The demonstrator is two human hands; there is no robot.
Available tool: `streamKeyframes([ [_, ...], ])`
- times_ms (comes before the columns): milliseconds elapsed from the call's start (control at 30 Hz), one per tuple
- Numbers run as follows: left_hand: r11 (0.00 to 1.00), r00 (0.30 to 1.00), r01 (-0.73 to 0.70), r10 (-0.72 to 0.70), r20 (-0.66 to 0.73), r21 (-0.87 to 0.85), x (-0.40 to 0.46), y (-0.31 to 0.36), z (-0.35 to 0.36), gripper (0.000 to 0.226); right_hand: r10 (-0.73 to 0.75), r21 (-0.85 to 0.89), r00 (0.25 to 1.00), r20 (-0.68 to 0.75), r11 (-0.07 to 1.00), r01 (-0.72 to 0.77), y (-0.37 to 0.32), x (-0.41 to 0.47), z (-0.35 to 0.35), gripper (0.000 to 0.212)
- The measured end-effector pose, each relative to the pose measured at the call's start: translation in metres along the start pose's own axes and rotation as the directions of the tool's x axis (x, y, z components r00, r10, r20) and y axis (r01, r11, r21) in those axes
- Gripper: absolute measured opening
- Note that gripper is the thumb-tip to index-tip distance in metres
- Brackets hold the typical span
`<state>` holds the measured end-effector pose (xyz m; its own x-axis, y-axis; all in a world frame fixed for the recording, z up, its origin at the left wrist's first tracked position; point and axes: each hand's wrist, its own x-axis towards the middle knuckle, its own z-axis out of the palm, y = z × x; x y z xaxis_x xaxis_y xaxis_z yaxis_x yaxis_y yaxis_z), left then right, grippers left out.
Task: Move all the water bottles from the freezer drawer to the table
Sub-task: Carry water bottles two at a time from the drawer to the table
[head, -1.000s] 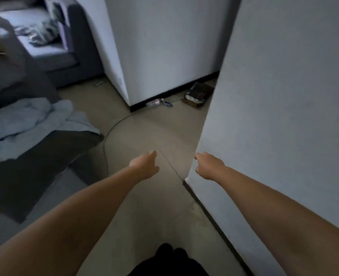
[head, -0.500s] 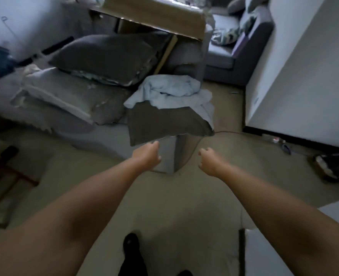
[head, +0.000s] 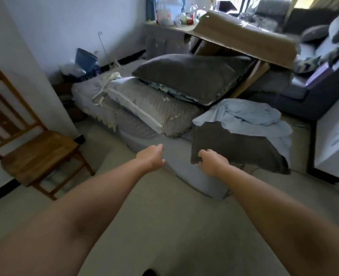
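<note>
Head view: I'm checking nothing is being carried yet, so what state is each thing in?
left hand: empty, fingers loosely curled
right hand: empty, fingers loosely curled
wooden chair: upright, seat bare
dark pillow: lying on the lighter cushion
light blue cloth: crumpled
cardboard sheet: tilted

- Both forearms are bare up to the frame's edge, with no sleeves showing.
- The left hand [head: 151,157] and right hand [head: 212,163] wear no gloves.
- A dark shoe tip [head: 149,272] shows at the bottom edge.
</note>
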<state>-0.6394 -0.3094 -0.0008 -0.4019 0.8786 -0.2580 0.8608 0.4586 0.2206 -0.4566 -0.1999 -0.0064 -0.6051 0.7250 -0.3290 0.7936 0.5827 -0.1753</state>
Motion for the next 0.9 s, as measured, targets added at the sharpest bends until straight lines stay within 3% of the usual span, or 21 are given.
streamKeyframes([
  [267,0.966,0.967,0.245,-0.25,-0.049,-0.077,-0.017,-0.169,-0.039,0.043,-0.221,-0.106,0.974,0.055,0.968,0.226,-0.17,0.087,-0.001,0.036],
  [433,0.901,0.912,0.401,-0.411,-0.023,-0.166,-0.042,-0.251,-0.039,0.035,-0.387,-0.174,0.909,0.153,0.895,0.41,-0.268,0.127,0.012,0.034],
  [733,0.671,0.703,0.662,-0.711,-0.035,-0.335,-0.064,-0.392,-0.051,0.026,-0.665,-0.213,0.708,0.238,0.675,0.706,-0.446,0.197,0.028,0.036],
  [900,0.475,0.544,0.733,-0.839,-0.001,-0.487,-0.064,-0.457,-0.073,0.024,-0.737,-0.219,0.6,0.312,0.558,0.8,-0.542,0.237,0.022,0.026],
])
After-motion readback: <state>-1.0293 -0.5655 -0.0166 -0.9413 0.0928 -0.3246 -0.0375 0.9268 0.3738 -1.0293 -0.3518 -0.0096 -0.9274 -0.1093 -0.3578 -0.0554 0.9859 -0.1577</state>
